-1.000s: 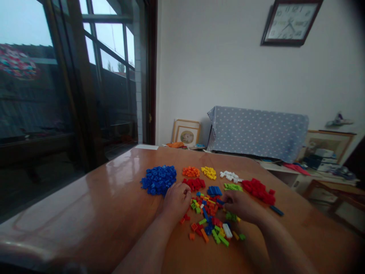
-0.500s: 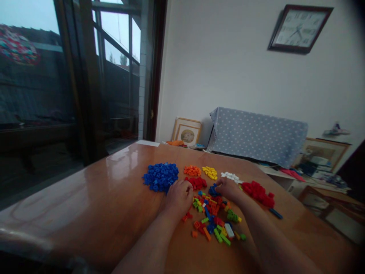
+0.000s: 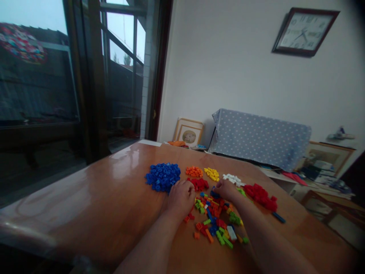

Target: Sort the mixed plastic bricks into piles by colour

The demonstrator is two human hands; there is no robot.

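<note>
Nearest the camera, two bare forearms run up the glossy wooden tabletop [image 3: 94, 213] toward a loose scatter of mixed bricks [image 3: 216, 224], with red, green, blue, orange and white pieces all jumbled together between the hands. The left hand [image 3: 181, 198] rests knuckles-up at the scatter's left edge, fingers curled under; whether that grip is closed on a piece cannot be told from here. The right hand [image 3: 226, 189] sits at the far edge of the scatter, over a small cluster of blue bricks, fingertips drawn together in a narrow pinch, possibly on a brick, though the view is too dim to be sure.

Beyond the hands the pieces lie in single-colour heaps, which suggests sorting by colour: a big blue pile [image 3: 163, 177] just past the left hand, a small red pile [image 3: 201, 184] between the hands, then orange [image 3: 194, 172], yellow [image 3: 211, 174] and white [image 3: 232, 178] in a far row, and a larger red pile [image 3: 261, 195] to the right. At the back, a dotted cloth [image 3: 261, 137] covers something against the wall.
</note>
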